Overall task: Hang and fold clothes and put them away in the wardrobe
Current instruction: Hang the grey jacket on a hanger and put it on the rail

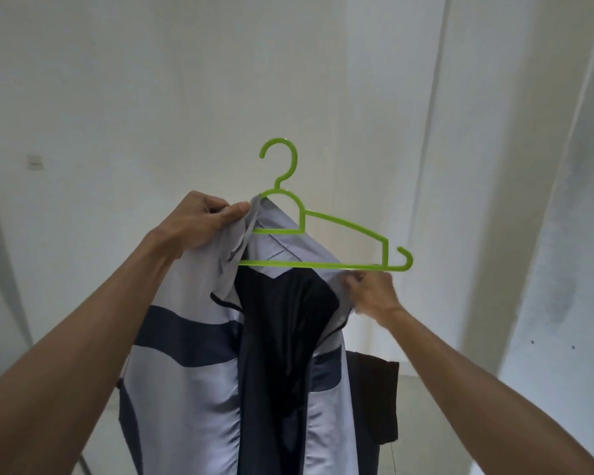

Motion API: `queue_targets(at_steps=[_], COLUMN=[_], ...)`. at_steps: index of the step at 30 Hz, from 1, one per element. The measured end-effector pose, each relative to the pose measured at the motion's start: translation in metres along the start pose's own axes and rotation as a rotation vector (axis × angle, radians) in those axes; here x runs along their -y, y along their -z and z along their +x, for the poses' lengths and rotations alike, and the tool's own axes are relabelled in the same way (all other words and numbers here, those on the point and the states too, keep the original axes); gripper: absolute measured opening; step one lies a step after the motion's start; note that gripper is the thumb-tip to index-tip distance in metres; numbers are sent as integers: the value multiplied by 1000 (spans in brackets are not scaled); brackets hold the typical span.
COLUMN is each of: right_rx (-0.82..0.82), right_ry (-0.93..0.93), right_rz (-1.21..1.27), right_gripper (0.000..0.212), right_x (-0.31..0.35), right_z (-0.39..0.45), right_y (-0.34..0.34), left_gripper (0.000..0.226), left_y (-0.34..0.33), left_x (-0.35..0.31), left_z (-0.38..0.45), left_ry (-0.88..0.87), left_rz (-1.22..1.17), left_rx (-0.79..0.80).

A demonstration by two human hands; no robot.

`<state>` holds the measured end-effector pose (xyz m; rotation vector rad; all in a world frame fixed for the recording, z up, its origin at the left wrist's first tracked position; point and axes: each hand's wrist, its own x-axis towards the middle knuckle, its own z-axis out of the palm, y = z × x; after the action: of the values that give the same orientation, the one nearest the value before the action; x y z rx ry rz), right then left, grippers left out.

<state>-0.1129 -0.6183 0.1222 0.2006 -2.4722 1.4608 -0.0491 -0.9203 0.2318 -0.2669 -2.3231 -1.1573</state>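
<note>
Hanging step: the grey jacket (186, 389), held mid-air, is half threaded onto the green hanger (345, 228). Collar pinched by left hand (199, 221); fabric gripped by right hand (371, 291). The bare hanger arm must next be sleeved.

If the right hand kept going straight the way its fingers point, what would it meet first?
The right hand points up-left, already pinching the jacket edge; next probably the green hanger bottom bar just above, though depth is unclear.

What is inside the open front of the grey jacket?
The grey jacket shows dark navy lining inside, with the green hanger partly tucked under its collar. The hanger's left shoulder is covered by fabric.
</note>
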Motion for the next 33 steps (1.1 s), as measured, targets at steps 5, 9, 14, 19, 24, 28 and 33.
queue_targets(at_steps=[5,9,14,19,24,28,33], right_rx=[24,36,-5,-13,-91,-110,33], right_ry=[103,278,294,236,325,286,410], right_rz=[66,-307,-360,-247,-263,-247,-326], right_gripper=[35,44,58,41,41,34,42], right_x=[14,47,80,102,134,134,111], right_z=[21,27,22,14,3,-4,-32], right_y=[49,85,102,90,33,6,0], left_gripper=[60,45,48,45,38,39,50], left_y=[4,-9,-26,-53,-89,-104,-96], left_x=[23,36,34,14,-5,-18,-12], left_z=[-8,-11,-11,-12,-7,1,9], left_ry=[2,8,78,133,136,156,245], left_rz=[154,238,347,412,327,304,276], left_rx=[41,-6,-169,-253,-216,-238,-364])
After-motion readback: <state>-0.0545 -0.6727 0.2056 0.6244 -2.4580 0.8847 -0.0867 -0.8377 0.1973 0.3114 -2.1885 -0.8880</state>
